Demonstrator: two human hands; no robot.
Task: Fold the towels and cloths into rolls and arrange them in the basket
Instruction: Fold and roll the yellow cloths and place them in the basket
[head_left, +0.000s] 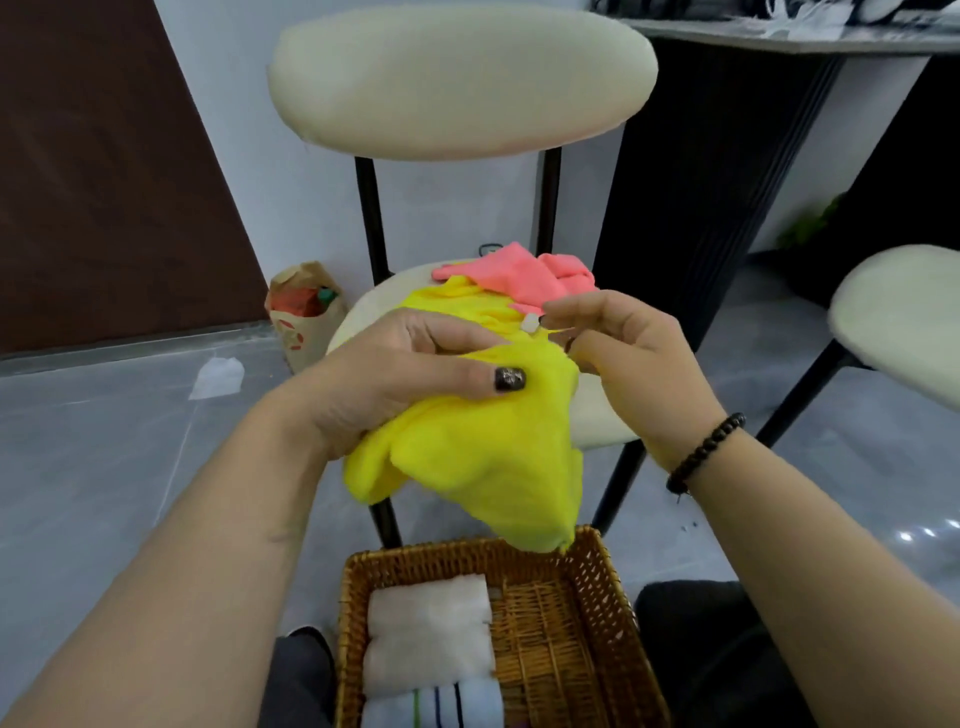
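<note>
A yellow cloth (483, 457) hangs bunched between my hands above the chair seat, its lower corner touching the rim of the wicker basket (587, 613). My left hand (400, 379) grips the cloth from the left, thumb lying across its top. My right hand (623, 348) pinches the cloth's upper right edge near a small white tag. A pink cloth (524, 275) lies crumpled on the seat behind. In the basket sit a white rolled towel (431, 634) and, nearer me, a white roll with coloured stripes (436, 706).
The cream chair (457, 83) stands in front, its seat (597, 415) under the cloths. A second cream chair seat (904, 322) is at right. A paper bag (306, 317) stands on the grey floor at left. A dark table (779, 31) is at back right.
</note>
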